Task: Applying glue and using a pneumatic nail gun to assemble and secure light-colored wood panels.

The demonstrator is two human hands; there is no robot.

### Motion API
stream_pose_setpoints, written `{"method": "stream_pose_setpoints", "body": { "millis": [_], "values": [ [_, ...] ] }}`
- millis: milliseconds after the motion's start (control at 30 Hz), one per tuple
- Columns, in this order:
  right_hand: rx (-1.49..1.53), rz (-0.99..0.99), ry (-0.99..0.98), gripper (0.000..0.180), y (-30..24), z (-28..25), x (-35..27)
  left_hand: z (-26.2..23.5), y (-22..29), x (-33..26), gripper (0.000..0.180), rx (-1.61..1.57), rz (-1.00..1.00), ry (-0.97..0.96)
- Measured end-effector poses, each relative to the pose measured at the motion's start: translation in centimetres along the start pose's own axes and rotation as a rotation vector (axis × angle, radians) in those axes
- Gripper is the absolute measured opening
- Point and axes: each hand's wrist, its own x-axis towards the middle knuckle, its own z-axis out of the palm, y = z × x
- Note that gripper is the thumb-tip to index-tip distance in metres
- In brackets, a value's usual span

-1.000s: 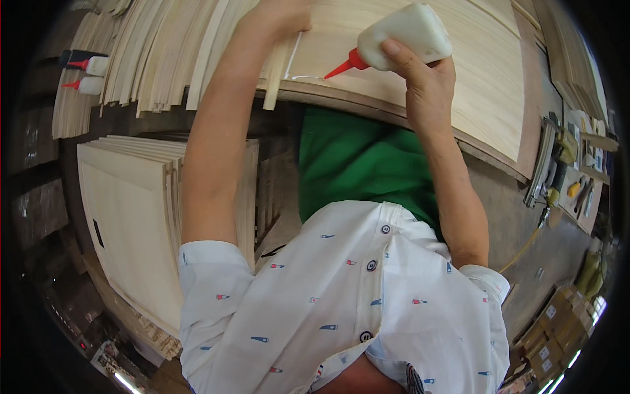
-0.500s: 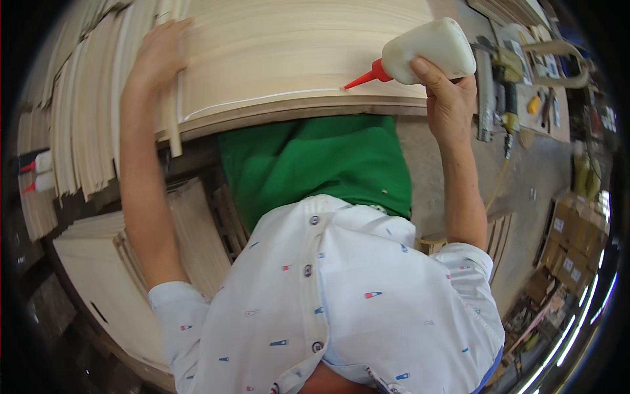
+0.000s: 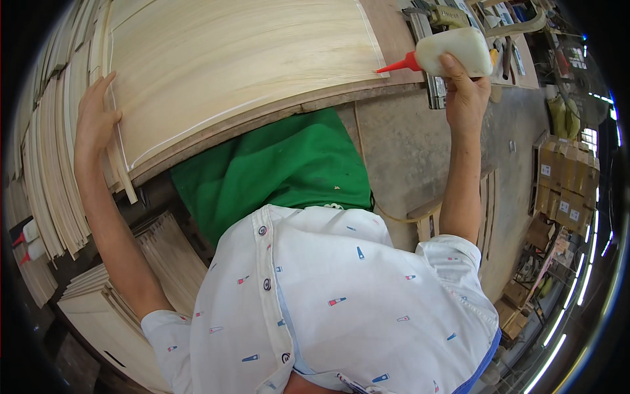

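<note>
The bottle [image 3: 459, 46] is in the right hand [image 3: 469, 95], over the right end of the bench [image 3: 395, 39]; its long axis runs crosswise, so the red nozzle [image 3: 399, 64] points left and a little toward the person, its tip at the near right corner of the panel [image 3: 243, 59]. Whether the tip touches cannot be told. The right hand pinches the bottle from below, thumb across its front; the left hand [image 3: 97, 121], well apart, rests on the strip [image 3: 126, 178] along the panel's left edge, thumb spread from the fingers.

Half a second ago the tip stood partway along the near edge; now it is at the corner, and the white line [image 3: 210, 121] along that edge reaches farther right.
</note>
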Motion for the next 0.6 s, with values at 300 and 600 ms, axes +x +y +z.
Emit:
{"method": "stream_pose_setpoints", "body": {
  "millis": [300, 600],
  "values": [
    [0.272, 0.092, 0.122, 0.026, 1.0, -2.5, 1.0, 1.7, -0.7, -3.8, 0.057, 0.115, 0.127, 0.232],
    [0.55, 0.296, -0.066, 0.047, 1.5, 5.4, 3.1, 4.5, 12.7, -11.7, 0.022, -0.276, 0.294, 0.448]
  ]
}}
